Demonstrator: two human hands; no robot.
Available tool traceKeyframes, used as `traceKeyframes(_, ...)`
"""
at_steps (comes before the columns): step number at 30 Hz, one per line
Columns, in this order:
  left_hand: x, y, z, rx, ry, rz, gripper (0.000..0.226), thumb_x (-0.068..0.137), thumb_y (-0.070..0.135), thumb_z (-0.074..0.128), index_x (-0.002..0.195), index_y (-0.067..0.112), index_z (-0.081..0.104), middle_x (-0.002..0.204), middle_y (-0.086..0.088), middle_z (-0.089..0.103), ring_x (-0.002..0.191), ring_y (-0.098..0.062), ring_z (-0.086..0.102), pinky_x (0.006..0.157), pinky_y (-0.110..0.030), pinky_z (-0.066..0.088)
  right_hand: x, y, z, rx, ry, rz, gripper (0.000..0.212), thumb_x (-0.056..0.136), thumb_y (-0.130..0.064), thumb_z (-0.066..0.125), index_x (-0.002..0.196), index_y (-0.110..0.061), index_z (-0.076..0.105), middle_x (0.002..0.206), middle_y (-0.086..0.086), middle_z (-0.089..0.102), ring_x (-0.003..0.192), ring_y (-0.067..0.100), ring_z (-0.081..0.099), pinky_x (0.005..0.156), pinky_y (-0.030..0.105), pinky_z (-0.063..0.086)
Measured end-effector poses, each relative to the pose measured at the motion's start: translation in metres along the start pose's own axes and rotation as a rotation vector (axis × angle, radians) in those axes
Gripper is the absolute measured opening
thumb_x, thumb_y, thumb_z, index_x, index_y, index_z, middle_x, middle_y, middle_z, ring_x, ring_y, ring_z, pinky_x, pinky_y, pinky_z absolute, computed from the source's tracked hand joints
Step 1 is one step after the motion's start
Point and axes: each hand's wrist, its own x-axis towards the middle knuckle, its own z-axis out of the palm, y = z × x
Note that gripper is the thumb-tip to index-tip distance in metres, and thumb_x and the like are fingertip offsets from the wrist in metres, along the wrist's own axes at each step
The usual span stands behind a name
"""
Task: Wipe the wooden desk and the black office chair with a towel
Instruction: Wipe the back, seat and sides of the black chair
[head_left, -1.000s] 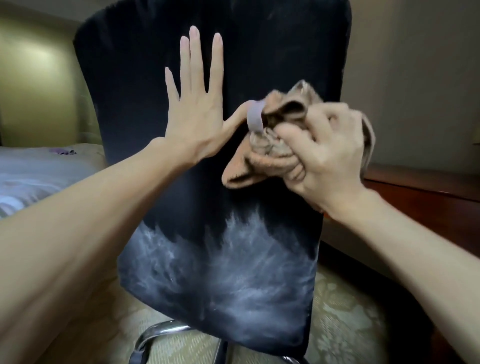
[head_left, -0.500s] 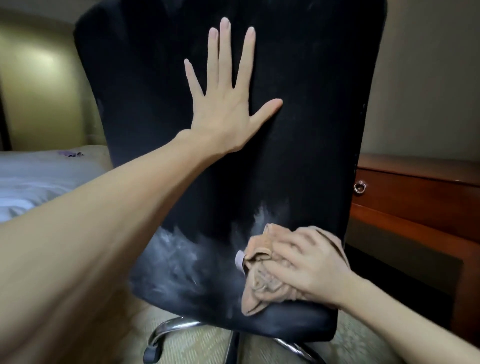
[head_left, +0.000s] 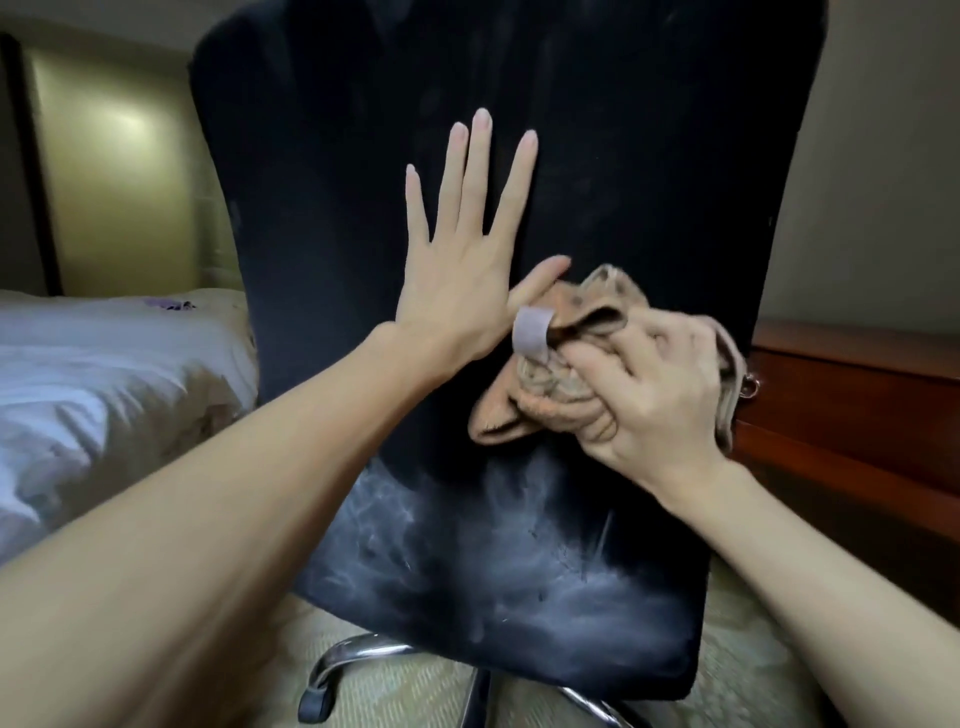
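Observation:
The back of the black office chair (head_left: 623, 156) fills the middle of the view, with whitish dusty smears across its lower part (head_left: 519, 561). My left hand (head_left: 462, 265) lies flat against the backrest, fingers straight and spread. Just to its right, my right hand (head_left: 660, 389) grips a bunched tan towel (head_left: 561, 384) with a grey loop tag and presses it on the backrest at mid height. The wooden desk (head_left: 857, 395) shows at the right, behind the chair, with a ring drawer pull.
A bed with white bedding (head_left: 104, 384) stands on the left. The chair's chrome base and a castor (head_left: 322, 701) sit on patterned beige carpet (head_left: 737, 675) below. Beige walls lie behind.
My right hand has swept the towel up from the chair back's lower edge to mid height, beside my left thumb. My left hand stays flat on the backrest.

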Motion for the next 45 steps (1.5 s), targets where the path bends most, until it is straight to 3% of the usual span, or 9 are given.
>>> traceKeyframes(6, -0.036, -0.012, 0.023, 0.008, 0.026, -0.01, 0.083, 0.105, 0.066, 0.03, 0.166, 0.018, 0.002, 0.173, -0.017, -0.006, 0.16, -0.032, -0.007, 0.127, -0.06, 0.007, -0.085, -0.042, 0.013, 0.172, -0.323, -0.166, 0.031, 0.075, -0.043, 0.08, 0.103, -0.031, 0.077, 0.104, 0.0, 0.072, 0.109, 0.03, 0.064, 0.087, 0.049, 0.051)
traceKeyframes(13, -0.06, -0.014, 0.028, -0.06, 0.022, -0.049, 0.081, 0.106, 0.061, 0.032, 0.166, 0.014, 0.004, 0.173, -0.018, -0.003, 0.16, -0.033, -0.005, 0.128, -0.057, 0.007, -0.086, -0.042, -0.004, 0.259, -0.387, -0.495, 0.011, 0.095, -0.021, 0.063, 0.095, -0.026, 0.072, 0.1, 0.001, 0.071, 0.103, 0.029, 0.068, 0.08, 0.044, 0.052)
traceKeyframes(17, -0.082, -0.019, 0.029, -0.218, 0.043, -0.054, 0.074, 0.106, 0.047, 0.044, 0.166, 0.015, 0.014, 0.173, -0.016, 0.002, 0.16, -0.032, -0.001, 0.128, -0.055, 0.007, -0.015, -0.018, -0.016, 0.182, -0.172, -0.418, 0.033, 0.104, -0.025, 0.048, 0.089, -0.016, 0.076, 0.108, 0.013, 0.075, 0.098, 0.036, 0.069, 0.084, 0.047, 0.047)
traceKeyframes(21, -0.114, -0.024, 0.039, -0.381, 0.084, -0.188, 0.071, 0.103, 0.034, 0.058, 0.164, 0.016, 0.025, 0.172, -0.019, 0.007, 0.16, -0.034, 0.004, 0.127, -0.056, 0.014, 0.045, 0.011, -0.012, -0.023, -0.085, -0.277, 0.025, 0.095, -0.023, 0.055, 0.111, -0.019, 0.074, 0.122, 0.009, 0.071, 0.114, 0.037, 0.063, 0.098, 0.055, 0.042)
traceKeyframes(30, -0.154, -0.032, 0.056, -0.6, 0.005, -0.396, 0.082, 0.103, 0.03, 0.06, 0.166, 0.026, 0.008, 0.174, -0.003, -0.01, 0.16, -0.019, -0.013, 0.13, -0.042, -0.001, -0.006, -0.04, 0.02, 0.065, -0.001, -0.034, 0.017, 0.091, -0.031, 0.066, 0.095, -0.02, 0.079, 0.105, 0.004, 0.074, 0.099, 0.035, 0.066, 0.082, 0.051, 0.049)
traceKeyframes(34, -0.16, -0.044, 0.06, -0.589, 0.002, -0.338, 0.066, 0.109, 0.017, 0.044, 0.166, 0.025, 0.012, 0.174, -0.003, -0.008, 0.159, -0.016, -0.012, 0.13, -0.04, 0.001, -0.041, -0.07, 0.016, 0.119, -0.202, -0.18, 0.011, 0.081, -0.028, 0.074, 0.082, -0.019, 0.08, 0.097, 0.007, 0.076, 0.096, 0.033, 0.066, 0.081, 0.049, 0.052)
traceKeyframes(38, -0.166, -0.053, 0.054, -0.62, -0.061, -0.319, 0.059, 0.111, 0.024, 0.031, 0.166, 0.029, 0.011, 0.173, 0.005, -0.011, 0.158, -0.008, -0.015, 0.128, -0.03, -0.002, -0.052, -0.111, 0.018, 0.03, -0.758, -0.249, 0.019, 0.067, -0.025, 0.084, 0.058, -0.023, 0.068, 0.063, -0.005, 0.064, 0.054, 0.019, 0.062, 0.053, 0.027, 0.051)
traceKeyframes(41, -0.168, -0.045, 0.046, -0.675, -0.09, -0.364, 0.057, 0.113, 0.027, 0.031, 0.166, 0.03, 0.009, 0.173, 0.005, -0.013, 0.157, -0.007, -0.017, 0.129, -0.033, -0.002, -0.055, -0.122, 0.011, 0.084, -1.075, -0.482, 0.018, 0.087, -0.024, 0.052, 0.092, -0.021, 0.069, 0.094, 0.001, 0.067, 0.084, 0.028, 0.063, 0.067, 0.039, 0.055)
traceKeyframes(45, -0.165, -0.036, 0.038, -0.813, -0.11, -0.46, 0.056, 0.111, 0.046, 0.021, 0.164, 0.034, 0.012, 0.172, 0.01, -0.013, 0.155, 0.0, -0.019, 0.129, -0.034, -0.005, -0.009, -0.085, -0.009, 0.105, -0.764, -0.575, 0.028, 0.07, -0.038, 0.079, 0.097, -0.029, 0.075, 0.11, -0.003, 0.072, 0.117, 0.025, 0.052, 0.083, 0.04, 0.052)
